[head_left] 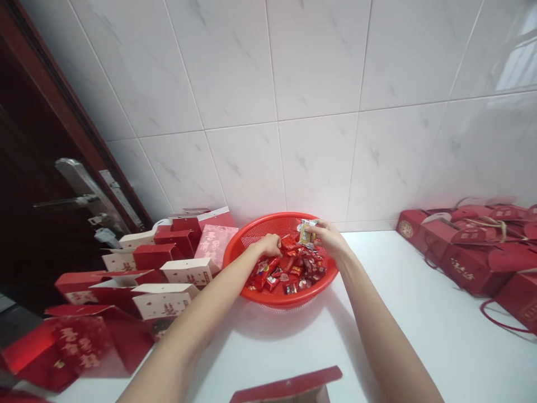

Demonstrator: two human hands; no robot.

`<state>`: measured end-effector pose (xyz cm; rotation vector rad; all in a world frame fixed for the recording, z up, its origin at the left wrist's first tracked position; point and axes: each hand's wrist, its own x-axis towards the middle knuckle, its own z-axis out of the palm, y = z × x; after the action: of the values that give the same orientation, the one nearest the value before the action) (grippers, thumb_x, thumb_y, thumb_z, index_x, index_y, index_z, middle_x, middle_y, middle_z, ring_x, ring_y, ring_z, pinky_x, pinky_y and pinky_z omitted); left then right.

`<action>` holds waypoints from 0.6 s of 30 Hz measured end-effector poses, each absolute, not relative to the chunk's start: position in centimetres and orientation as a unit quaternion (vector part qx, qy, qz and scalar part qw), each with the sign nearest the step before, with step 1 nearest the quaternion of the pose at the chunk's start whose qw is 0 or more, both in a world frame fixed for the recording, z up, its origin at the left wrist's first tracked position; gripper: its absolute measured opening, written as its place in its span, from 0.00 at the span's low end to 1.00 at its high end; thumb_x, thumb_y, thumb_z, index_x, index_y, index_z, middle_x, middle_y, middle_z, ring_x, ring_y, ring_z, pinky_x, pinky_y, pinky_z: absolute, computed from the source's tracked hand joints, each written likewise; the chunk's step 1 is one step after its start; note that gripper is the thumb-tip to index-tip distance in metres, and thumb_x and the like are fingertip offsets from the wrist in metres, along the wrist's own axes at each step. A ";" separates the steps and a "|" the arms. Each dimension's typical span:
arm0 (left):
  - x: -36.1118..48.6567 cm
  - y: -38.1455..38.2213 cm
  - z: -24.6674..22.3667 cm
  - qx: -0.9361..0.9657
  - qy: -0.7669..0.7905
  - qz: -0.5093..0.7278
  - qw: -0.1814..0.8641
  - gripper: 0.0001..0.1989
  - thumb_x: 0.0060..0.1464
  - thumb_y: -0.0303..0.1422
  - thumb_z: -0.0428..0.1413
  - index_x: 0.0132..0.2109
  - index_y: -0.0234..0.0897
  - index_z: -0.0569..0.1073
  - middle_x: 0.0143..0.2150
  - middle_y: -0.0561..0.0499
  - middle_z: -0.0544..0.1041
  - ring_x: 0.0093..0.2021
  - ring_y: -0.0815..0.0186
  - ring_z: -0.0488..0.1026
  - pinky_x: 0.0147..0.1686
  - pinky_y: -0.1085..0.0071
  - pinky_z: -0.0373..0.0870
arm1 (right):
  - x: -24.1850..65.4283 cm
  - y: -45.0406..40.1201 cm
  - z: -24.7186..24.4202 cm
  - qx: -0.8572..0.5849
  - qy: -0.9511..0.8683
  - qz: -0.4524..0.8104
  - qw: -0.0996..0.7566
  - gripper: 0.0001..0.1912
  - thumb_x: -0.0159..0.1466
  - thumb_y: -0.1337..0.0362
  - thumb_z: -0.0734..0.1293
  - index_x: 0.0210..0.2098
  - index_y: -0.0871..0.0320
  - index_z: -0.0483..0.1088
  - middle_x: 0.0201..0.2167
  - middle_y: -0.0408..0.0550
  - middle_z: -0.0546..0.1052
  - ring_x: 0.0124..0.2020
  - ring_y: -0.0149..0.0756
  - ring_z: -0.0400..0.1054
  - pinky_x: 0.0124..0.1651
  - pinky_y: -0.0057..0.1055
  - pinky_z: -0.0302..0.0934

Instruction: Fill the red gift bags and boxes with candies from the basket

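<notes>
A round red perforated plastic basket (251, 235) is seen standing on a white countertop (419, 324), close to a wall of white marbled tiles (319, 84), and it is filled with a heap of small sweets in red foil wrappers (293, 271). Both bare hands are reached into this basket. The left hand (268, 244) is curled downward over the near-left part of the heap, its fingertips buried among the wrappers; whether a sweet is actually gripped there cannot be told. The right hand (331, 238) is raised just above the far side of the heap, and a small yellow-and-white wrapped sweet (307, 230) is pinched between its thumb and fingers. To the left of the basket, a cluster of open red-and-cream folded paper gift boxes (168, 280) is set upright on the countertop, some touching one another. At the right edge, well apart from the basket, a pile of closed dark red gift boxes with cord handles (474, 246) is laid. A red box flap (289, 385) is seen at the bottom edge, between the two forearms. A dark wooden door with a metal handle (79, 196) is seen at the far left.
</notes>
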<state>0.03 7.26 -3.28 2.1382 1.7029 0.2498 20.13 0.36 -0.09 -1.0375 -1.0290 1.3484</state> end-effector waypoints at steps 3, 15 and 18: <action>0.1 7.4 -2.7 0.751 0.590 0.175 0.237 0.10 0.35 0.23 0.62 0.30 0.37 0.75 0.25 0.52 0.77 0.30 0.62 0.76 0.30 0.73 0.69 | 20.2 0.6 -0.2 -0.420 -0.417 0.586 0.554 0.07 0.48 0.69 0.72 0.27 0.59 0.72 0.24 0.44 0.76 0.26 0.32 0.71 0.26 0.25 0.64; -0.6 7.2 0.3 0.633 0.388 0.444 0.502 0.22 0.35 0.24 0.65 0.43 0.33 0.77 0.35 0.50 0.81 0.33 0.67 0.76 0.38 0.69 0.72 | 20.6 1.6 -1.0 -0.368 -0.407 0.611 0.570 0.09 0.50 0.66 0.75 0.31 0.59 0.75 0.30 0.47 0.79 0.30 0.32 0.73 0.32 0.26 0.68; -0.3 6.8 0.6 0.628 0.349 0.447 0.532 0.24 0.32 0.25 0.68 0.43 0.34 0.78 0.35 0.50 0.82 0.35 0.65 0.77 0.42 0.67 0.72 | 20.7 1.7 -1.2 -0.355 -0.418 0.620 0.562 0.10 0.50 0.65 0.75 0.33 0.59 0.76 0.32 0.48 0.80 0.31 0.33 0.74 0.33 0.27 0.69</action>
<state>-0.28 6.83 0.63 1.4978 0.8327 1.0665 20.73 1.73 -1.24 -0.8355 -0.9836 1.4595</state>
